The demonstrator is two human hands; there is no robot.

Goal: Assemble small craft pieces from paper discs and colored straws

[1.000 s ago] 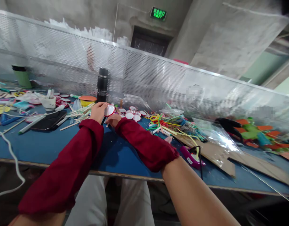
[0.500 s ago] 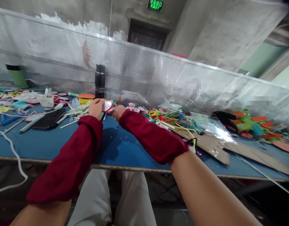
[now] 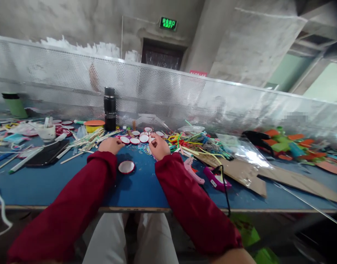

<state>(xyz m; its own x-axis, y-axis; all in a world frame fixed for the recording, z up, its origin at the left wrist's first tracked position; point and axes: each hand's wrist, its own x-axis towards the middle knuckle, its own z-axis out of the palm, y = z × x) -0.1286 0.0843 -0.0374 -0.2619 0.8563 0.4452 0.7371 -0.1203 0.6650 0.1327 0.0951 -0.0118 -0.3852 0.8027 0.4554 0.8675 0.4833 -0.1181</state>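
My left hand [image 3: 110, 146] is closed, its fingertips bunched at the left edge of a white disc with a red rim [image 3: 125, 140]. Whether they grip anything is too small to make out. To the right, my right hand [image 3: 159, 147] is curled with thumb and forefinger pinched beside another red-rimmed disc [image 3: 144, 138]; what sits in the pinch, if anything, is hidden. More such discs lie grouped between and behind my hands. One single disc [image 3: 126, 167] lies flat on the blue tabletop [image 3: 135, 190], nearer to me and apart from both hands.
A black bottle [image 3: 110, 110] stands behind my left hand. Thin wooden sticks [image 3: 87, 141] and a dark phone [image 3: 48, 153] lie to the left. Rightward are tangled coloured strands [image 3: 197, 141], a pink curved tool [image 3: 193, 171], a purple device [image 3: 216, 179] and cardboard [image 3: 240, 172].
My hands were together holding up a red-rimmed disc; now they are apart, and a disc lies alone on the tabletop. My right hand has moved right. The view has shifted.
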